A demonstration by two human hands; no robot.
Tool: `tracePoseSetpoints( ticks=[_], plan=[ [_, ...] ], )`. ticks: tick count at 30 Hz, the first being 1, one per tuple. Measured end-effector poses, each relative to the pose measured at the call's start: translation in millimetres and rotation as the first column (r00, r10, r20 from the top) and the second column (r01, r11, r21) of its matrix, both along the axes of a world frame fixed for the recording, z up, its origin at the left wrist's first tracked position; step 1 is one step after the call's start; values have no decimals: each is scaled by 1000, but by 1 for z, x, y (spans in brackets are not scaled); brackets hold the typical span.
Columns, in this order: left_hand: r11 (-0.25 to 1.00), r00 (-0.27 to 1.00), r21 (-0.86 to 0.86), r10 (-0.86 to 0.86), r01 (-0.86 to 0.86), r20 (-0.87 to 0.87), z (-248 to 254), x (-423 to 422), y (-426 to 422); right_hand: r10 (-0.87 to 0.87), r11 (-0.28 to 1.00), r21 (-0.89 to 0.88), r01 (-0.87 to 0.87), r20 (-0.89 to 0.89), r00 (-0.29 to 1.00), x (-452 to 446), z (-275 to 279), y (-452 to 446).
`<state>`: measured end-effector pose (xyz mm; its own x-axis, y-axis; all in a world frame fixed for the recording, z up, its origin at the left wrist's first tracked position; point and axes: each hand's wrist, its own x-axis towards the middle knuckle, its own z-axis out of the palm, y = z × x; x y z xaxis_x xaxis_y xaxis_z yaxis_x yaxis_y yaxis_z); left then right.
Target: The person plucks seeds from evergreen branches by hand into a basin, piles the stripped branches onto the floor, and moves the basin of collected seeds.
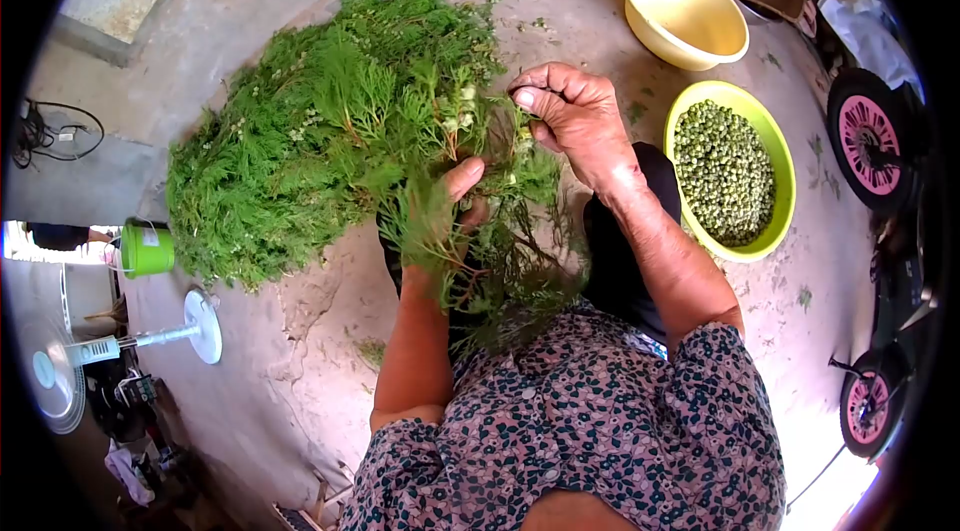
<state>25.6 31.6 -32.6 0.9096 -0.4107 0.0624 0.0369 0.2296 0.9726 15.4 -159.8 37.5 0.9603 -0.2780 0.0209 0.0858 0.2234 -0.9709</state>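
My left hand (462,193) is closed round a leafy green branch (490,266), and sprays of foliage cover most of its fingers. The branch hangs over my lap and bears small pale green cones (464,109) near its upper end. Just right of these cones, my right hand (575,116) is closed in a pinch, thumb against the index finger; whatever lies between the fingertips is too small to make out. A big heap of cut green branches (270,151) spreads on the floor at the left, beyond my left hand.
On the right stands a lime-green basin (787,166) full of round green cones (722,171). Behind it is a yellow basin (690,11). A white fan (150,336) and a green bucket (147,249) are at the left; a pink-spoked wheel (868,143) is at the right edge.
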Motion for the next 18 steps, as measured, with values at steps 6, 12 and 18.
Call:
tracePoseSetpoints(
  ticks=[6, 12, 18],
  plan=[
    [990, 905, 76, 140, -119, -402, 32, 2, -18, -234, 811, -452, 371, 331, 914, 8, -29, -10],
    [985, 981, -92, 129, -143, -148, 14, -5, -12, -465, 639, -523, 564, 322, 825, 10, -32, -18],
    [927, 796, 154, 374, -343, -475, 24, 1, -22, -251, 961, 133, 244, 36, 967, 5, 3, -41]
  ],
)
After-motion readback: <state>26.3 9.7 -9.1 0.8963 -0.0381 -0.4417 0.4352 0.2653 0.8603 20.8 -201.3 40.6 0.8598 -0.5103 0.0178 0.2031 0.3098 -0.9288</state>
